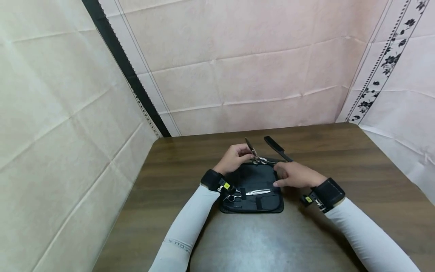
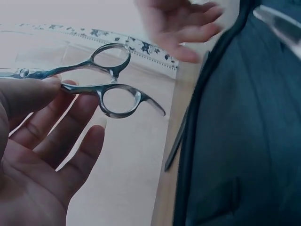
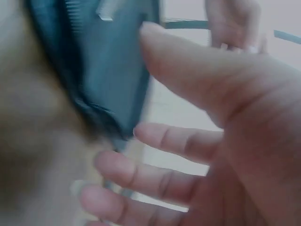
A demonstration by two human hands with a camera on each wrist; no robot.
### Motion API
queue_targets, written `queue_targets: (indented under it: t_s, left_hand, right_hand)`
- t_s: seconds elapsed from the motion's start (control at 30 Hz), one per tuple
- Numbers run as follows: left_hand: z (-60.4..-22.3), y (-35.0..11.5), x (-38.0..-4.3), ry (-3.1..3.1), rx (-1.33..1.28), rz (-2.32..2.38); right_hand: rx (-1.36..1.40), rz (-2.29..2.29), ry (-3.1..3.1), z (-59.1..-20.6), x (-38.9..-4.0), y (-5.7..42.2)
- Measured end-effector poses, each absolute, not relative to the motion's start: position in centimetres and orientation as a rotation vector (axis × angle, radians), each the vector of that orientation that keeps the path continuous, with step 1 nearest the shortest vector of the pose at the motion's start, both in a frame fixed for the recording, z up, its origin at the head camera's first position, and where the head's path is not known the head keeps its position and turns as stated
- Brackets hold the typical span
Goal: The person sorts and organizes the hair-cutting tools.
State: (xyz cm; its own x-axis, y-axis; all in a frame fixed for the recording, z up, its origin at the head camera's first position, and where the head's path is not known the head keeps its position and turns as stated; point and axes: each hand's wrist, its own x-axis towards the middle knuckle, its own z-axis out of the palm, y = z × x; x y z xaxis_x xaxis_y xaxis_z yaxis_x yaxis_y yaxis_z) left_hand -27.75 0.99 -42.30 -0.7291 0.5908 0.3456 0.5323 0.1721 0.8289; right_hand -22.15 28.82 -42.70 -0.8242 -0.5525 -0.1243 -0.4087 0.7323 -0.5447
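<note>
My left hand (image 1: 234, 158) pinches a pair of shiny haircutting scissors (image 2: 87, 88) between thumb and fingers near the pivot. In the left wrist view its finger rings point away from the palm, with a curved finger rest on one ring. The hand is over the far left part of a black zip case (image 1: 255, 177) that lies open. A second pair of silver scissors (image 1: 258, 192) is strapped across the near half of the case. My right hand (image 1: 297, 175) is at the case's right edge, fingers relaxed and slightly bent, thumb spread apart, holding nothing.
Behind the case, a long black tool with a flat, wide end (image 1: 273, 143) sticks out toward the back of the table. The brown wooden table (image 1: 163, 211) ends at cloth hangings (image 1: 238, 75) at the back and sides.
</note>
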Motion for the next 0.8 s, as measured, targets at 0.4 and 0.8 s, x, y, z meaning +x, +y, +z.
queue_targets:
  t_s: [0.4,0.8]
  left_hand:
    - [-41.8,2.7,-26.0,2.116,1.360,1.543]
    - [-41.7,3.1,-25.3,2.005,1.434,1.498]
  right_hand:
    - [-1.080,-1.209,2.544,-40.9,-22.1,29.3]
    - [-1.147,-1.182,2.435,-39.9,-21.5,29.2]
